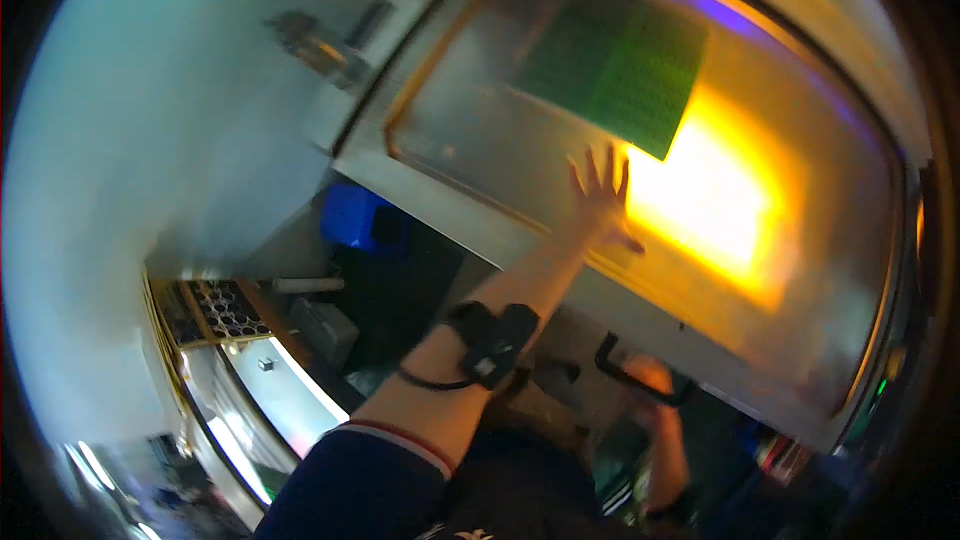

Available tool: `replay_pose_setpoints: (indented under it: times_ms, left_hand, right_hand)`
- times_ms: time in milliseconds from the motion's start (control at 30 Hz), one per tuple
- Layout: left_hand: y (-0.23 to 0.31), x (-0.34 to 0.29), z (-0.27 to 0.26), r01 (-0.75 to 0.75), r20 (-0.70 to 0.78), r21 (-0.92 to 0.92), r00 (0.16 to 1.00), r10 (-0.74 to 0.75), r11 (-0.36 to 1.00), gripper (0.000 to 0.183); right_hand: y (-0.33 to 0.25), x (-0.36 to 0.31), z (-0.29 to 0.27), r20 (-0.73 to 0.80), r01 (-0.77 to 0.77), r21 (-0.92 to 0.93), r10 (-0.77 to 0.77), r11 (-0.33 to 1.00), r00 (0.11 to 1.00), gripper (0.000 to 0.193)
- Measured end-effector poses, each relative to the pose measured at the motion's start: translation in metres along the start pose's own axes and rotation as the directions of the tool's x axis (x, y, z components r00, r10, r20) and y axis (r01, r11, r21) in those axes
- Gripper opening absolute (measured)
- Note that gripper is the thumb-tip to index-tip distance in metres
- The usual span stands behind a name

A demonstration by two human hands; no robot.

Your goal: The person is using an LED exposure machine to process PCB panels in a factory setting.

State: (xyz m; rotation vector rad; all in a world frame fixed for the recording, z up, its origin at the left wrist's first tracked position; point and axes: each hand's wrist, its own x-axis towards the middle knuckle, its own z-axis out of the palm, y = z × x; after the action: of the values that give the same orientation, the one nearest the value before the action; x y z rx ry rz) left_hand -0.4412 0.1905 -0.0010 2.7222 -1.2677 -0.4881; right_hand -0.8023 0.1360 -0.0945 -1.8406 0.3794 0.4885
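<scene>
My left hand (603, 202) is open, its fingers spread over a large framed, glass-like panel (480, 155). It lies beside the bright yellow glow and just below the corner of a green grid-patterned sheet (620, 65). Whether the palm presses on the surface, I cannot tell. A black strapped device (492, 340) sits on my left forearm. Lower down, my right hand (648, 374) is closed around a black bar handle (612, 358) at the panel's front edge; its fingers are partly hidden and blurred.
A pale wall runs along the left. Below the panel's left corner is a blue container (355, 218). At lower left stands a brightly lit case (285, 395) with a rack of round holes (230, 310). A metal fitting (318, 52) sticks out near the panel's upper left.
</scene>
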Motion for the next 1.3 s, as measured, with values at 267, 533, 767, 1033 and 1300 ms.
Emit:
replay_pose_setpoints:
  times_ms: [267, 533, 767, 1033, 1300]
  left_hand:
    - [-0.025, 0.008, 0.006, 0.027, 0.184, 0.109, 0.982, -0.047, 0.994, 0.162]
    - [-0.007, 0.006, 0.008, 0.058, 0.241, 0.132, 0.966, -0.089, 0.99, 0.16]
    - [-0.02, 0.012, 0.0, 0.096, 0.244, 0.149, 0.961, -0.13, 0.984, 0.159]
    - [-0.029, 0.003, -0.006, 0.129, 0.222, 0.112, 0.963, -0.151, 0.985, 0.157]
    - [-0.03, 0.005, 0.0, 0.112, 0.174, 0.067, 0.977, -0.122, 0.991, 0.148]
  right_hand:
    - [0.122, 0.058, -0.126, -0.696, -0.542, -0.446, 0.104, 0.712, 0.71, 0.028]
    - [0.191, -0.01, -0.022, -0.781, -0.478, -0.372, 0.01, 0.796, 0.624, 0.029]
    - [0.118, -0.117, 0.039, -0.687, -0.525, 0.088, 0.433, 0.847, 0.584, 0.022]
    - [0.078, -0.28, 0.253, -0.327, 0.267, 0.925, 0.925, 0.27, 0.196, 0.027]
    - [0.116, -0.382, 0.252, -0.549, 0.287, 0.768, 0.819, 0.573, -0.166, 0.064]
